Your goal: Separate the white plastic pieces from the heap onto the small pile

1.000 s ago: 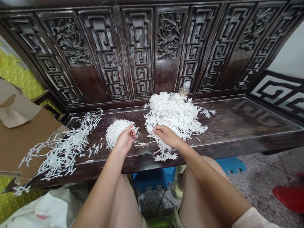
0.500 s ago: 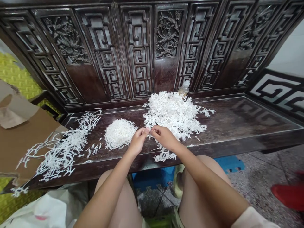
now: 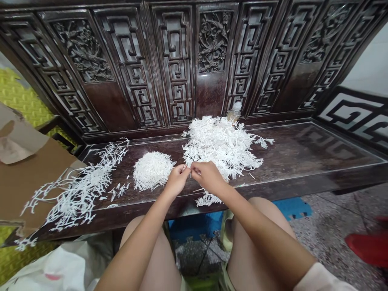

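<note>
White, finely branched sprigs with a dry, coral-like texture lay all around the fingers. The left hand (image 3: 177,180) and the right hand (image 3: 209,177) met above the dark wooden bench seat (image 3: 321,155), their fingers (image 3: 184,168) curled narrow and pinching a thin white sprig (image 3: 192,171) between the fingertips, though its exact shape was too small to make out. A loose, spiky heap of sprigs (image 3: 221,147) rose just beyond the right fingers, a dense rounded mound of sprigs (image 3: 152,170) sat just left of the left fingers, and a flatter spread of sprigs (image 3: 81,196) lay farther left, running onto brown cardboard (image 3: 27,190). Well beyond the fingertips, a small plastic bottle (image 3: 235,113) stood behind the heap, against the carved lattice backrest (image 3: 177,64).
</note>
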The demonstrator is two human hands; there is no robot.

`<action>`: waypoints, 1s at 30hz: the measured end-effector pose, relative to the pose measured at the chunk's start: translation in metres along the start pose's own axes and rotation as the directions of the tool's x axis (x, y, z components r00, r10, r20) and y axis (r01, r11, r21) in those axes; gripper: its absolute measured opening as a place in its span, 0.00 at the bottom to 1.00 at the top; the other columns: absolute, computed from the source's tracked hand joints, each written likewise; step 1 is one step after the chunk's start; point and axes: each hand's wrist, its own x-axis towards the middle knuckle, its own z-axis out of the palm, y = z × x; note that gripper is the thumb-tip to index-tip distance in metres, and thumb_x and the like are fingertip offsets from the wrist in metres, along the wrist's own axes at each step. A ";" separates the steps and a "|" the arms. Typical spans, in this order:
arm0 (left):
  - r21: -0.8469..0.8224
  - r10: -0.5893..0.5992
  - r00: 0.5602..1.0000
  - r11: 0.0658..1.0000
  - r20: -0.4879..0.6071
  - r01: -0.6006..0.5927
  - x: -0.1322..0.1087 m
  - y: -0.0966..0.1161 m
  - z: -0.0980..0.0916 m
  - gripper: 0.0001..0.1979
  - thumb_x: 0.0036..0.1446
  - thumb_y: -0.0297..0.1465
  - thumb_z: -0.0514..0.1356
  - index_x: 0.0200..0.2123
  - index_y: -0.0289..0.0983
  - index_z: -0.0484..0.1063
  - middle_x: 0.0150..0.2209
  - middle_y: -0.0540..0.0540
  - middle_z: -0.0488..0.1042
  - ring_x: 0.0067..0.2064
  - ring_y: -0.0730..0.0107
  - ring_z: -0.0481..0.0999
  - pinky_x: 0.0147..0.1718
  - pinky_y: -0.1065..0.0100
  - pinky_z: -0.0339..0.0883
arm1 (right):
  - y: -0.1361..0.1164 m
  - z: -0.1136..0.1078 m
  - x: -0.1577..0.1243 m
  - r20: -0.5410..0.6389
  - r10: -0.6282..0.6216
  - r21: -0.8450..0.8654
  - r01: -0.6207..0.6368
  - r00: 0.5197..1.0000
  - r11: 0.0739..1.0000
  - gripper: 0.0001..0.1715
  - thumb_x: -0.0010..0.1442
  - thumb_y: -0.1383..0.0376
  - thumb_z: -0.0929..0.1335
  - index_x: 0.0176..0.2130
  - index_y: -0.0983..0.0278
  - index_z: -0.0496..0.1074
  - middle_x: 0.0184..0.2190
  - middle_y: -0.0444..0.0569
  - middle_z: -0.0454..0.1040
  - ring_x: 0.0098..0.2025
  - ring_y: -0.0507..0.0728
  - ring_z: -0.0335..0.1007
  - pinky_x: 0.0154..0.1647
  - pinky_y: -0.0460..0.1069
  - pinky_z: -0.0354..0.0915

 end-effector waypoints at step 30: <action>-0.130 0.016 0.964 0.990 -0.266 -0.053 -0.010 0.013 -0.022 0.08 0.46 0.31 0.48 0.18 0.37 0.54 0.17 0.53 0.50 0.21 0.77 0.51 0.22 0.71 0.48 | 0.057 -0.039 0.018 0.011 0.284 0.361 -0.269 0.959 0.893 0.13 0.52 0.61 0.59 0.26 0.65 0.66 0.22 0.45 0.65 0.24 0.50 0.57 0.28 0.47 0.52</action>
